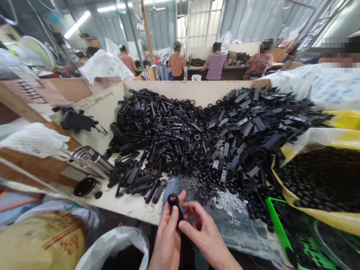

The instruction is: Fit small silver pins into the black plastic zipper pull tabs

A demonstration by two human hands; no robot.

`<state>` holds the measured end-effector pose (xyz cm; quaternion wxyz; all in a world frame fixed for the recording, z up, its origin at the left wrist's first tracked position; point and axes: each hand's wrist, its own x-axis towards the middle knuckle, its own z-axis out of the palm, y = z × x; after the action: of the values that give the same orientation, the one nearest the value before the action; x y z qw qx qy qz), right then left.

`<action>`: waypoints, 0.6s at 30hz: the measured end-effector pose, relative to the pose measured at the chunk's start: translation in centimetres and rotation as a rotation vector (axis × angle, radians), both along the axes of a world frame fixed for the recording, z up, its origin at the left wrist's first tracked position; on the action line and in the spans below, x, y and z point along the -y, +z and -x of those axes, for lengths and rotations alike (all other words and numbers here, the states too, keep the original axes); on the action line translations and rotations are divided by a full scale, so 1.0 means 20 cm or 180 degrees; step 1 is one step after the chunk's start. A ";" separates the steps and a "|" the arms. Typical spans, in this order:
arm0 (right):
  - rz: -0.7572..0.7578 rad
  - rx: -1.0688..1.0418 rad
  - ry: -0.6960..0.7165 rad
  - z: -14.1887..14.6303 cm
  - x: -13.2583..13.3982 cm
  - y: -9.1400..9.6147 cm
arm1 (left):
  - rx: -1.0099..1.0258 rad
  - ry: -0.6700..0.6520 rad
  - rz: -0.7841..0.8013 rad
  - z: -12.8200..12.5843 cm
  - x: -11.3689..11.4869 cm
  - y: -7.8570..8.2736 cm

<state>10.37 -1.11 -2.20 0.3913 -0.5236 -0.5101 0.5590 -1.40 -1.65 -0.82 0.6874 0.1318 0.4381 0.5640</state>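
In front of me, my left hand (168, 229) grips a black ring-ended plastic handle (172, 199), its ring pointing up and away. The left thumb presses along the front of this part. My right hand (204, 228) is curled at the handle's lower end, thumb against it and fingers bent; whether a small piece is also pinched there is hidden. Just beyond the hands lie small dark screws or studs (189, 183) and a heap of shiny silver pins (230, 201) on a blue-grey cloth (222, 221).
Black ring-ended parts (152, 123) pile up at centre left, flat black pieces (253, 123) at right. A steel flask (94, 161) leans at left. At right are a yellow-edged sack (317, 213) of black balls and a green basket (277, 221). Several people work behind.
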 end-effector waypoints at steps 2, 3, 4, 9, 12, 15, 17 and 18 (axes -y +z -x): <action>-0.0104 0.0084 0.0283 0.06 0.01 -0.01 | 0.0107 0.0115 0.0039 0.02 0.01 -0.01; -0.0143 0.0119 0.0357 0.08 0.01 -0.02 | 0.0153 0.0157 0.0062 0.04 0.02 -0.01; -0.0172 0.0147 0.0389 0.10 0.01 -0.04 | 0.0175 0.0205 0.0091 0.05 0.02 -0.02; -0.0681 0.0300 0.0474 0.18 0.03 -0.04 | -0.0162 0.0209 0.0244 0.15 0.06 -0.06; -0.0935 0.0315 0.0519 0.24 0.02 0.02 | -0.0621 0.0212 0.0223 0.24 0.05 -0.05; -0.0615 0.0185 0.0766 0.29 -0.05 0.10 | -0.1923 0.0186 -0.0166 0.38 -0.07 0.01; -0.0488 0.0230 0.0769 0.28 -0.13 0.12 | -0.3480 0.0389 -0.0609 0.51 -0.22 0.05; -0.0550 0.0401 0.0658 0.25 -0.18 0.12 | -0.4270 0.0524 -0.0839 0.57 -0.29 0.07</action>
<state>5.30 2.47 0.18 0.3425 -0.4667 -0.6311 0.5163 -12.72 4.25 0.59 0.2008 0.5013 0.7052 0.4594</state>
